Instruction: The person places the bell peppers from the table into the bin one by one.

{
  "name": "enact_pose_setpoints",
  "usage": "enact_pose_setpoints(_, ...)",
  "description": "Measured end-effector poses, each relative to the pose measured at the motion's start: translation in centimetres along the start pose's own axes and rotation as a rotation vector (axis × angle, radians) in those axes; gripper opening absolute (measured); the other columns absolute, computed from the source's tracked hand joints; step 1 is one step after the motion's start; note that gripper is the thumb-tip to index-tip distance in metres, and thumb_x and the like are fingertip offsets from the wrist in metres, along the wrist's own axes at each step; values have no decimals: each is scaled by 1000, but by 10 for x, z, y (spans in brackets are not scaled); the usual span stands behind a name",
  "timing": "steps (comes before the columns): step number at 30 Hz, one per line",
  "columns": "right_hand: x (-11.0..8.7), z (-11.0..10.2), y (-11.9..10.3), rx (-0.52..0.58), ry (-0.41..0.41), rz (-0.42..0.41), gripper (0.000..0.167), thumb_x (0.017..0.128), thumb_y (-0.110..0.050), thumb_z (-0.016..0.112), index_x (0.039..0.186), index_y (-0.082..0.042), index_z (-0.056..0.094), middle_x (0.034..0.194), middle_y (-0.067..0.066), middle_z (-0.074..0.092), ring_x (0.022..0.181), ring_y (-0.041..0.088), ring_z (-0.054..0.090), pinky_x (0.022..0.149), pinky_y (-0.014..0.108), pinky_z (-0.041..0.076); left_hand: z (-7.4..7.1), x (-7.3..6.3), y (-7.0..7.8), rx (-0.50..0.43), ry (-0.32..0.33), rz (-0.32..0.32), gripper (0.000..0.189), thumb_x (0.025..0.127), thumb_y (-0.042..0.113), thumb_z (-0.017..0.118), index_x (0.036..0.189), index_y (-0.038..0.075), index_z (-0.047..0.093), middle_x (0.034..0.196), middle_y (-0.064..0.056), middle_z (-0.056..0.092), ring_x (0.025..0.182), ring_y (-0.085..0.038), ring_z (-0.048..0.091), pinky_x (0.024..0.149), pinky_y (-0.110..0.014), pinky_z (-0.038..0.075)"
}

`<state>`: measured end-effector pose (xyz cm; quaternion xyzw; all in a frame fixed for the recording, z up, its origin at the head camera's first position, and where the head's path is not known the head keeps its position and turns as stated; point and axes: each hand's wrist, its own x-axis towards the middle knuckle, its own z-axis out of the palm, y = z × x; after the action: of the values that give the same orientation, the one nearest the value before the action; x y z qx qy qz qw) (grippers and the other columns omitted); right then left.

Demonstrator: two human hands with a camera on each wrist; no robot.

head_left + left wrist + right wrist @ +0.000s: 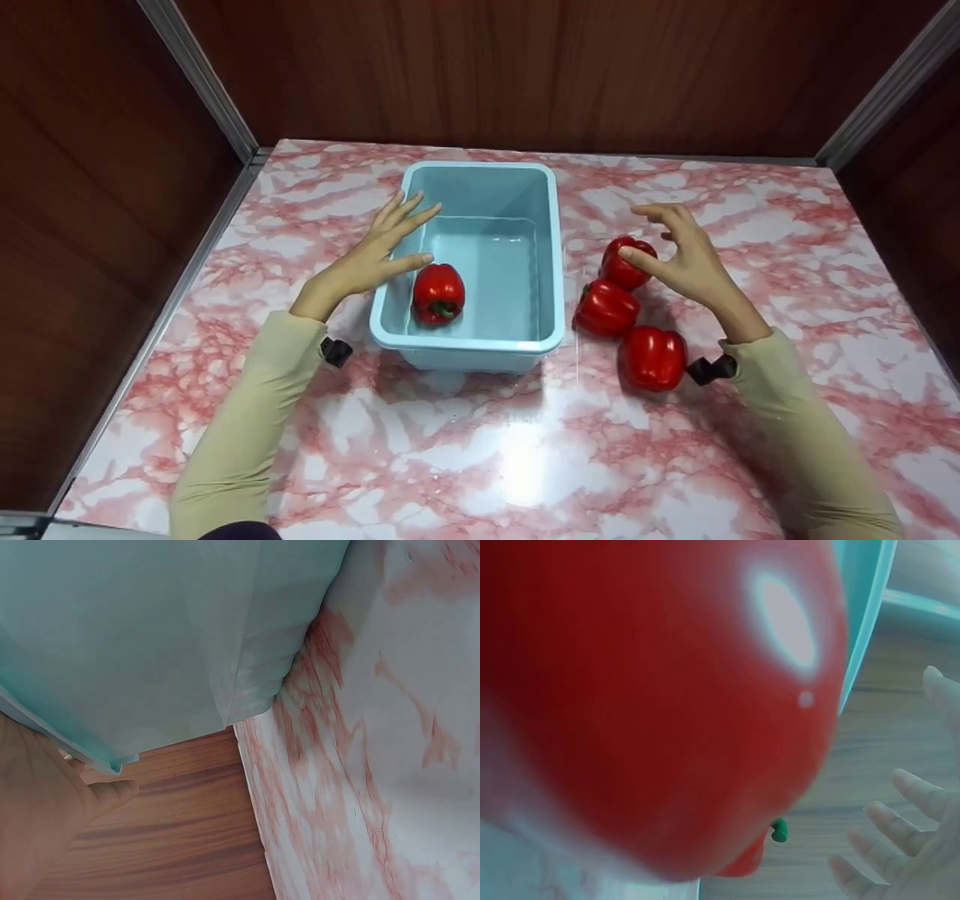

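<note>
A light blue plastic bin (556,247) stands mid-table with one red bell pepper (433,289) lying inside at its near left. My left hand (375,251) is spread over the bin's left rim, fingers stretched and holding nothing; in the left wrist view it shows beside the bin's wall (150,637). To the right of the bin lie three more red bell peppers in a slanting row: a far one (621,268), a middle one (606,309) and a near one (654,360). Above the far pepper, my right hand (690,259) has thumb and fingers apart with nothing gripped.
The table (465,465) has a red and white marbled top. Dark wood panels (487,75) wall it in at the back and both sides, joined by metal corner posts (206,79). A small black wrist camera (336,351) sits at the left cuff.
</note>
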<state>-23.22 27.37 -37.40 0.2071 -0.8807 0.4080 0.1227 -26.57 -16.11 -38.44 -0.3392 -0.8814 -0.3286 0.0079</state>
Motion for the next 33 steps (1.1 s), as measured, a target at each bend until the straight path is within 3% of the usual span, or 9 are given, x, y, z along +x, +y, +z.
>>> enact_pose_setpoints(5, 1, 2, 19, -19, -10, 4, 58, 79, -25, 74, 130, -14, 51, 126, 11, 47, 114, 30, 43, 92, 56, 37, 0, 1, 0, -2, -4, -4, 67, 87, 50, 56, 146, 36, 26, 156, 2, 6, 142, -29, -10, 105, -65, 5)
enact_pose_setpoints(16, 1, 1, 24, -26, -46, 27, 60, 78, -26, 75, 131, -15, 49, 126, 12, 45, 115, 29, 42, 93, 58, 35, -2, 1, -1, -12, -6, -17, 67, 87, 50, 56, 145, 38, 26, 157, -2, 7, 142, -18, -14, 106, -64, 4)
enact_pose_setpoints(33, 3, 2, 35, -65, -106, 80, 63, 78, -32, 74, 133, -17, 47, 129, 12, 44, 115, 30, 41, 94, 56, 34, 0, 0, 0, -13, -4, -38, 68, 86, 50, 57, 145, 40, 26, 157, -1, 7, 142, -20, -13, 106, -65, 4)
